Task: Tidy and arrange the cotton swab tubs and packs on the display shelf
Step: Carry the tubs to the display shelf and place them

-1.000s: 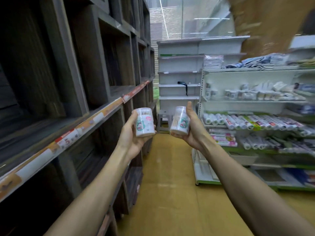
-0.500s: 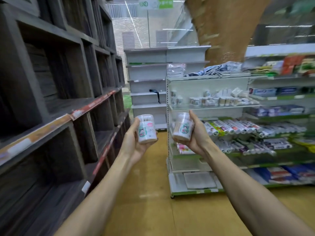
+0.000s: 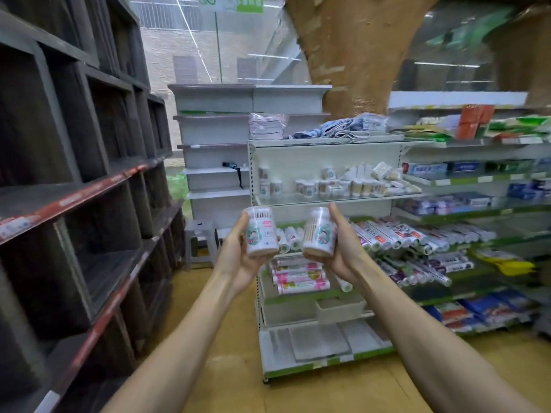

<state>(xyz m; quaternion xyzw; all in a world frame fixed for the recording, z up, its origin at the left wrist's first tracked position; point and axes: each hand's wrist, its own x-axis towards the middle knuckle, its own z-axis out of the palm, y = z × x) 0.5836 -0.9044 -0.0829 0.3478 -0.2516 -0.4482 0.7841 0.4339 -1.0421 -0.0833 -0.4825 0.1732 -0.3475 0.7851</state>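
Observation:
My left hand (image 3: 237,257) grips a clear round cotton swab tub (image 3: 260,232) with a white label, held upright at chest height. My right hand (image 3: 343,248) grips a second, similar tub (image 3: 319,232), tilted slightly left. Both tubs sit side by side in front of a white display shelf (image 3: 328,201). On that shelf stand several more swab tubs (image 3: 310,187) and loose swab packs (image 3: 384,174), some leaning or lying in a heap at the right.
Dark wooden cubby shelving (image 3: 74,204) runs along the left. White shelves to the right carry rolled bags (image 3: 402,236), toothpaste boxes (image 3: 432,168) and pink packs (image 3: 298,277). A grey stool (image 3: 199,239) stands in the aisle. The floor (image 3: 238,368) is yellow.
The view has swung right and nearer to the white shelf, which now faces me. Both hands keep their tubs and have come closer together.

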